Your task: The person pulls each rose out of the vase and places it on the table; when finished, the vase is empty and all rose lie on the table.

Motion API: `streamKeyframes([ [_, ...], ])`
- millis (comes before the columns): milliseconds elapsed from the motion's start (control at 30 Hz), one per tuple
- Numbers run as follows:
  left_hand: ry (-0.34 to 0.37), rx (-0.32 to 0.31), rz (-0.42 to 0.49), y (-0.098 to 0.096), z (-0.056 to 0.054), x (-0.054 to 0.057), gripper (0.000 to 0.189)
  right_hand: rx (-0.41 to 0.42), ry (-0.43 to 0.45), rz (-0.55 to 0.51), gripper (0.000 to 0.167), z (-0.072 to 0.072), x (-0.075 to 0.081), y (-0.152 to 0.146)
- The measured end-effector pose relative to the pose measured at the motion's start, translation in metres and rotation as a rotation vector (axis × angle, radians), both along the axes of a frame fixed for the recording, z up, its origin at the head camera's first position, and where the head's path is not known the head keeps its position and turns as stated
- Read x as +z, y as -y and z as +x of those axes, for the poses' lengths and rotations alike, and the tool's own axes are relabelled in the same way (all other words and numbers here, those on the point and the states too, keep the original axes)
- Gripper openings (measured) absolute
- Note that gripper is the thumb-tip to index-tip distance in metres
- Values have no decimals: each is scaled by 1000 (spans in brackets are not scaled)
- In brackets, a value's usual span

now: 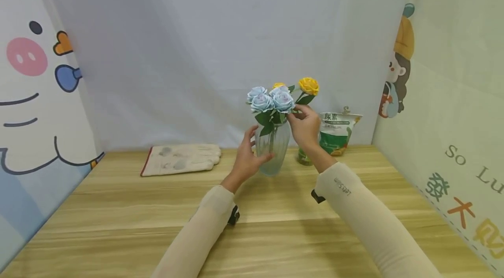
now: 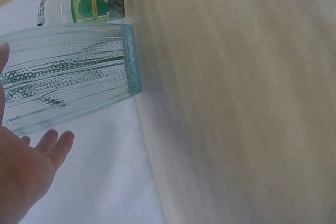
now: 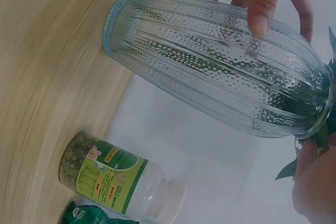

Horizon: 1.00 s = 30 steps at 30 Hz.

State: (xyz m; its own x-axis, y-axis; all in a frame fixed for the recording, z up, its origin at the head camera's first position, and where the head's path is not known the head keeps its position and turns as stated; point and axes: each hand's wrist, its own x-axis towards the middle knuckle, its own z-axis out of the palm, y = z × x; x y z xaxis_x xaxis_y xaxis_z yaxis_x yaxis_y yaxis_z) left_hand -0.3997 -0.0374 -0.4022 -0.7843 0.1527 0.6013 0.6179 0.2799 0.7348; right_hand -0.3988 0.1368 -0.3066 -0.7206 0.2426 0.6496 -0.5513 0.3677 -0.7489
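Note:
A clear ribbed glass vase (image 1: 280, 151) stands on the wooden table, its dimpled sides close up in the right wrist view. Several pale blue roses (image 1: 283, 101) and two yellow roses (image 1: 309, 86) with green leaves rise from its mouth. My left hand (image 1: 247, 160) holds the vase's left side, thumb across the front and the other fingers behind. At the rim, my right hand (image 1: 306, 128) pinches a rose stem just below the blooms. Leaves and blooms partly hide its fingertips, so which rose the stem belongs to is hard to tell.
White work gloves (image 1: 185, 157) with grey spots lie left of the vase. Behind the right forearm is a clear jar (image 3: 113, 174) with a green label and small pellets inside. Next to it stands a white and green bag (image 1: 334, 138), clipped at the top. Cloth walls enclose the table.

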Motion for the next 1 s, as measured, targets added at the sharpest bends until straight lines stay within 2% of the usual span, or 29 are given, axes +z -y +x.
streamKeyframes([
  [133, -14, 14, -12, -2, 0, 1, 97, 13, -36, 22, 21, -2, 2, 2],
  [233, 1, 19, -12, -3, 0, 1, 98, 24, -43, 18, 21, -3, 2, 2],
  [433, 27, 18, 26, -4, 3, 0, 95, 17, -28, -39, 26, -4, -1, 1],
  [700, 42, 30, 34, -8, 6, -1, 97, 82, -34, -89, 30, -5, -6, 4],
  [867, 47, 37, 28, -11, 6, 0, 99, 57, -17, -49, 26, -7, -8, 3],
  [1000, 52, 48, 12, -11, 5, 0, 99, 31, -25, -57, 24, -8, -9, 3],
])
